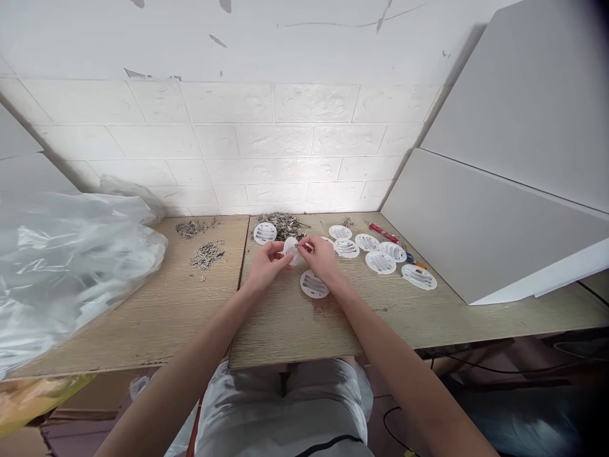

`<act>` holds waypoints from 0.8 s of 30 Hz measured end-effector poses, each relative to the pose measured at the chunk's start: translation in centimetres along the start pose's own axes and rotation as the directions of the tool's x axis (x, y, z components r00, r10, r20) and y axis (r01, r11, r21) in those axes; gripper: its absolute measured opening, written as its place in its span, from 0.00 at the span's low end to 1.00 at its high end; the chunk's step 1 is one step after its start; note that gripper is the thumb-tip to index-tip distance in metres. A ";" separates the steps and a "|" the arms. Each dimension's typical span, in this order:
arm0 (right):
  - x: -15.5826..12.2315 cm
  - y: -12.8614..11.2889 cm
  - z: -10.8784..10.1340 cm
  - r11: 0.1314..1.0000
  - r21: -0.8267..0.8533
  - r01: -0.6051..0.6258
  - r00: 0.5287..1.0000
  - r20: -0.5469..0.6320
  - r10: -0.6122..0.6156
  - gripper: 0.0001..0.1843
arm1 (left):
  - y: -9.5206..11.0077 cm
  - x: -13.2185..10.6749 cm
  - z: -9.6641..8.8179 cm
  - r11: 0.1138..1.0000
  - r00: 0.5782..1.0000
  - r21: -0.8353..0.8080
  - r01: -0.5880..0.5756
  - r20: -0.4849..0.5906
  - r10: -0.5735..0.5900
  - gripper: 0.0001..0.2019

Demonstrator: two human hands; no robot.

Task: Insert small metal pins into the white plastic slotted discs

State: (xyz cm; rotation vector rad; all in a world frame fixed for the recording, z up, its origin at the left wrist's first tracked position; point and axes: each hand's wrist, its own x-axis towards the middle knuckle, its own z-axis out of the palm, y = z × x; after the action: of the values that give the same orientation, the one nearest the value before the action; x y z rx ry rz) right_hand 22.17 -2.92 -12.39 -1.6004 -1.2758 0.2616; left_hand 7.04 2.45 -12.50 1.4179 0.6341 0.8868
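My left hand (pixel 267 263) is closed on the edge of a white slotted plastic disc (pixel 290 249), raised above the table and tilted. Against the face of this disc, my right hand (pixel 320 255) pinches a tiny dark part (pixel 297 245), too small to name. Below the right hand lies another white slotted disc (pixel 314 285), partly covered by the wrist. Just behind both hands is a heap of small metal parts (pixel 284 225). A round slotted disc (pixel 265 233) lies flat to the left of that heap.
Several more slotted discs (pixel 380 262) lie on the right, near a red tube (pixel 383 232) and a blue-and-orange tool (pixel 415 260). Smaller heaps of metal parts (pixel 207 254) sit on the left board. A clear plastic bag (pixel 71 254) and a grey-white panel (pixel 476 228) flank the wooden table (pixel 295 336).
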 end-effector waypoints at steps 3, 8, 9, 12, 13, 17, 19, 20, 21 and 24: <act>0.2 0.3 -0.2 0.978 0.176 -0.114 0.994 0.020 0.112 0.06 | 0.2 0.1 -0.1 0.999 1.000 -0.039 -0.011 0.025 0.012 0.22; 0.7 0.4 -0.9 0.830 0.464 -0.311 0.950 0.165 0.264 0.19 | 0.6 0.0 0.0 0.994 0.995 -0.110 -0.003 0.095 0.014 0.29; 0.7 0.3 -1.0 0.820 0.474 -0.319 0.947 0.195 0.256 0.19 | 0.7 -0.1 0.1 0.995 0.994 -0.102 0.006 0.113 0.005 0.31; 0.5 -0.1 -1.0 0.817 0.485 -0.312 0.947 0.231 0.224 0.19 | 0.8 -0.3 0.2 0.997 0.991 -0.050 0.065 0.124 -0.058 0.29; 0.4 -0.2 -0.9 0.814 0.492 -0.309 0.947 0.241 0.214 0.18 | 0.8 -0.4 0.3 0.995 0.990 -0.038 0.089 0.110 -0.084 0.28; 0.0 -0.4 -0.4 0.802 0.511 -0.308 0.939 0.301 0.169 0.18 | 0.6 -0.3 0.3 0.991 0.992 -0.038 0.128 0.021 -0.127 0.24; -0.1 -0.4 -0.2 0.834 0.481 -0.270 0.952 0.263 0.156 0.19 | 0.4 -0.2 0.3 0.991 0.992 -0.053 0.122 0.003 -0.122 0.24; -0.1 -0.4 -0.2 0.868 0.441 -0.227 0.965 0.219 0.142 0.18 | 0.3 -0.2 0.3 0.990 0.992 -0.063 0.123 -0.001 -0.123 0.23; -0.2 -0.4 -0.2 0.907 0.386 -0.170 0.980 0.165 0.113 0.17 | 0.2 -0.1 0.3 0.989 0.992 -0.075 0.125 -0.003 -0.126 0.23; -0.2 -0.4 -0.2 0.973 0.231 -0.016 0.998 0.060 0.002 0.12 | 0.0 -0.1 0.3 0.984 0.990 -0.113 0.138 -0.012 -0.141 0.22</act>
State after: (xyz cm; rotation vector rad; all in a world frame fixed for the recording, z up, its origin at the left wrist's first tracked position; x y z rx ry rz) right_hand 21.96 -3.22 -12.03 -1.4080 -1.2352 0.4504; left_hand 7.25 2.18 -12.48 1.2495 0.6798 0.8139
